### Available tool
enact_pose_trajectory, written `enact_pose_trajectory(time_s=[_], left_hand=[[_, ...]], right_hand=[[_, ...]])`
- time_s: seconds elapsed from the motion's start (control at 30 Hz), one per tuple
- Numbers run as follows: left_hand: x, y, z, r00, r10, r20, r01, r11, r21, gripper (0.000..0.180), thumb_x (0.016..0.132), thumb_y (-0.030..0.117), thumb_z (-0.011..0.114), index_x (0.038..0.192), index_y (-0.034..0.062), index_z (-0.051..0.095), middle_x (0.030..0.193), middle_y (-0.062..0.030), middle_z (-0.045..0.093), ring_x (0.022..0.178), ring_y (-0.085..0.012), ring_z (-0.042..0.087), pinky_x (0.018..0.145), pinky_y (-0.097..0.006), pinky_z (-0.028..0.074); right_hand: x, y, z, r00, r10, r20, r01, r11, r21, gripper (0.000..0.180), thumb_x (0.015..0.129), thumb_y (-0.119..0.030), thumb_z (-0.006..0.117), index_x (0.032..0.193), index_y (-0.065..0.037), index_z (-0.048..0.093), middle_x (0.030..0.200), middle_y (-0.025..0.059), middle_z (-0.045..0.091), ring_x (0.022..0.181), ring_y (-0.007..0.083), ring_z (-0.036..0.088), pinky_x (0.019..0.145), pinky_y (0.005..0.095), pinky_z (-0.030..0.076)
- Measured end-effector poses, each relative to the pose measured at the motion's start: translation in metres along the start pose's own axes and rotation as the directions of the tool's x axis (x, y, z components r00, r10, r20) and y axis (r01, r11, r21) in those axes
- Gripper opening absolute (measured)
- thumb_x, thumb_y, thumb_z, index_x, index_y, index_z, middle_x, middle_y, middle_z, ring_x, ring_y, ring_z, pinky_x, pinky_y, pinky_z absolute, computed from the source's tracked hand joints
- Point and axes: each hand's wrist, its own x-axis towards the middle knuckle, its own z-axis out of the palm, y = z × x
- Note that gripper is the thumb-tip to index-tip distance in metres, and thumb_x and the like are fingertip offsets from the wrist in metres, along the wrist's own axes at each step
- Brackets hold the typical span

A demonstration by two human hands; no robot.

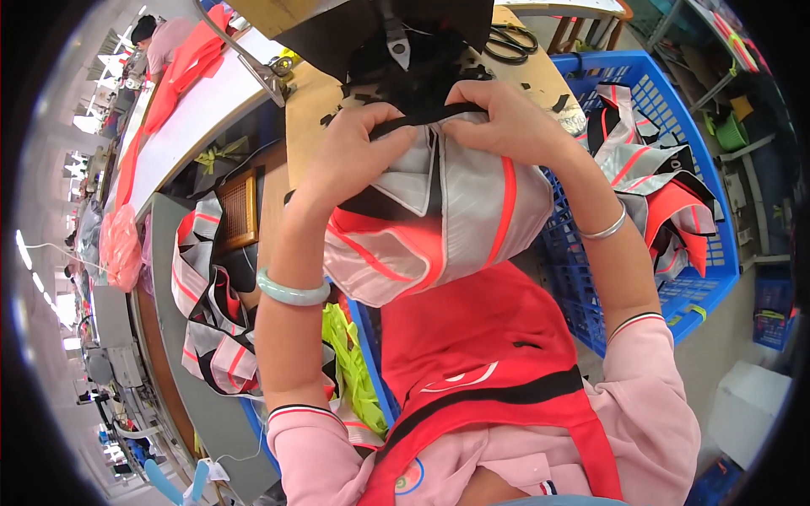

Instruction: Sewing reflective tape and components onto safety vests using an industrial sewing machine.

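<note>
Currently mid-piece, I'd judge. Garment [481,198] is just in front of the machine [354,29], body panels and stripes apparently already joined; black edge [422,116] looks like the part in work. Left hand [359,148] is clamped on one end of that edge, right hand [502,122] pinches the other. Edge lies short of the machine's metal tip [396,52].

More striped pieces: basket [713,308] right of machine and nearer the wearer, plus a pile [224,363] left of machine, also nearer. Can't tell which are finished.

In the way: black scraps [405,91] litter the surface [310,105] right under the machine; could snag or slip under the edge. Scissors [510,42] sit just right of machine, off the hands' path.
</note>
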Motion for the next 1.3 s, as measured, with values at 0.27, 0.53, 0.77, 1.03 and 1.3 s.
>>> enact_pose_trajectory(time_s=[0.27, 0.53, 0.77, 1.03, 1.3], left_hand=[[0.033, -0.008, -0.014, 0.993, -0.08, 0.085, 0.095, 0.977, -0.188, 0.027, 0.082, 0.023, 0.067, 0.096, 0.0003, 0.067, 0.077, 0.0024, 0.061, 0.067, -0.0039, 0.052, 0.06, -0.02, 0.042], [0.053, -0.022, -0.024, 0.987, -0.142, 0.073, 0.154, 0.963, -0.22, 0.044, 0.079, 0.026, 0.071, 0.11, -0.0042, 0.064, 0.085, -0.0009, 0.064, 0.071, -0.0063, 0.056, 0.063, -0.02, 0.044], [0.057, -0.021, -0.03, 0.991, -0.095, 0.096, 0.116, 0.963, -0.245, 0.039, 0.079, 0.023, 0.073, 0.106, -0.0046, 0.065, 0.089, -0.0043, 0.067, 0.076, -0.0098, 0.062, 0.069, -0.022, 0.05], [0.057, -0.016, -0.033, 0.996, -0.051, 0.077, 0.068, 0.969, -0.236, 0.039, 0.078, 0.023, 0.073, 0.104, -0.0039, 0.066, 0.089, -0.0045, 0.067, 0.078, -0.0098, 0.062, 0.071, -0.022, 0.049], [0.06, -0.014, -0.034, 0.996, -0.017, 0.083, 0.039, 0.962, -0.271, 0.03, 0.081, 0.021, 0.07, 0.103, 0.0001, 0.068, 0.089, -0.0044, 0.068, 0.078, -0.011, 0.064, 0.071, -0.022, 0.051]], right_hand=[[0.033, 0.027, -0.003, 0.997, 0.04, 0.062, -0.048, 0.991, 0.128, 0.037, 0.076, -0.028, 0.065, 0.1, 0.0, 0.066, 0.08, 0.0091, 0.065, 0.075, 0.0162, 0.06, 0.07, 0.0294, 0.047], [0.053, 0.041, 0.0, 0.997, 0.022, 0.074, -0.038, 0.976, 0.214, 0.038, 0.078, -0.029, 0.066, 0.1, 0.003, 0.066, 0.082, 0.0069, 0.066, 0.077, 0.0129, 0.059, 0.071, 0.0275, 0.047], [0.05, 0.032, 0.004, 0.993, 0.101, 0.06, -0.111, 0.976, 0.187, 0.046, 0.077, -0.032, 0.067, 0.106, 0.004, 0.065, 0.089, 0.01, 0.066, 0.082, 0.0147, 0.062, 0.075, 0.0273, 0.048], [0.052, 0.031, 0.003, 0.998, 0.052, 0.027, -0.056, 0.986, 0.154, 0.031, 0.084, -0.026, 0.065, 0.099, 0.001, 0.064, 0.082, 0.0, 0.062, 0.076, 0.0057, 0.055, 0.069, 0.0207, 0.044], [0.058, 0.021, -0.008, 0.995, 0.062, 0.084, -0.081, 0.969, 0.233, 0.03, 0.084, -0.024, 0.066, 0.098, 0.003, 0.065, 0.083, 0.0025, 0.065, 0.077, 0.0081, 0.057, 0.069, 0.024, 0.046]])
